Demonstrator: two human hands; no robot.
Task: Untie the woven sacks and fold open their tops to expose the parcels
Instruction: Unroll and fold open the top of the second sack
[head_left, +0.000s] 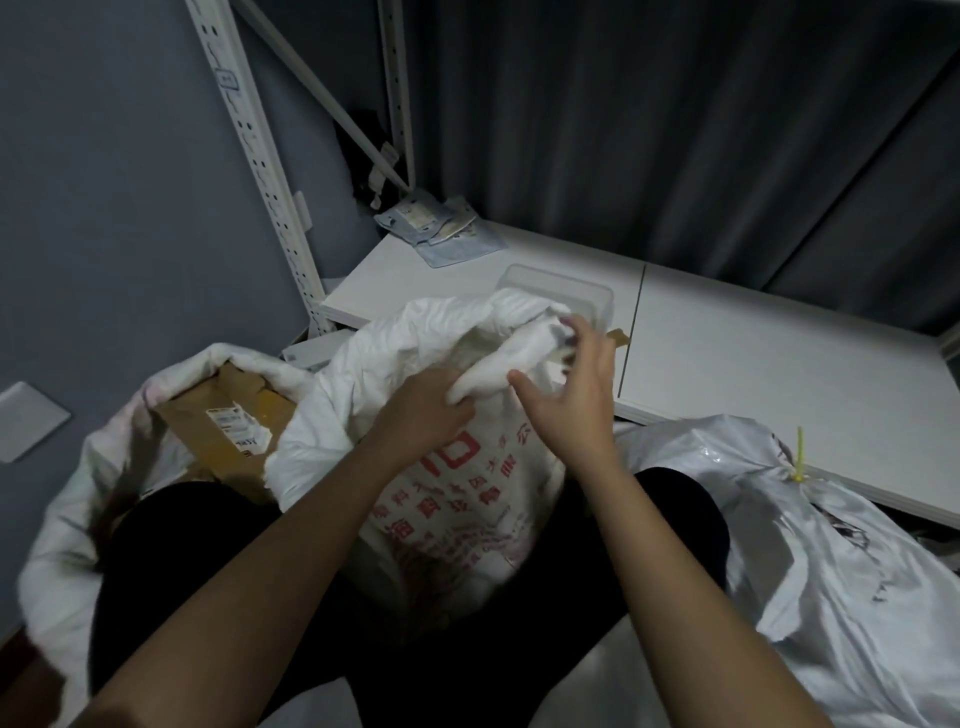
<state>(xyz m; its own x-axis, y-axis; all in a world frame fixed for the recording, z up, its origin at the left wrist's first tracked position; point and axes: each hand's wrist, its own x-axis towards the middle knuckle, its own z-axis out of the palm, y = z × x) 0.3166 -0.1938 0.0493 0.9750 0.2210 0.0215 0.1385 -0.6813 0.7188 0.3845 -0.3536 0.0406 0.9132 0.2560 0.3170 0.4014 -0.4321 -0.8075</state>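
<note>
Between the person's knees stands the middle sack (457, 499), white with red print, its top partly opened. On its bunched neck the left hand (426, 410) grips a twist of white fabric, while the right hand (569, 384) hovers just beside it, fingers spread and holding nothing. Left of it, an opened sack (67, 519) shows a cardboard parcel (228, 421). To the right lies a tied sack (831, 545) with a yellow tie (800, 457). Beyond are a white table (753, 353) and flat packets (441, 228).
</note>
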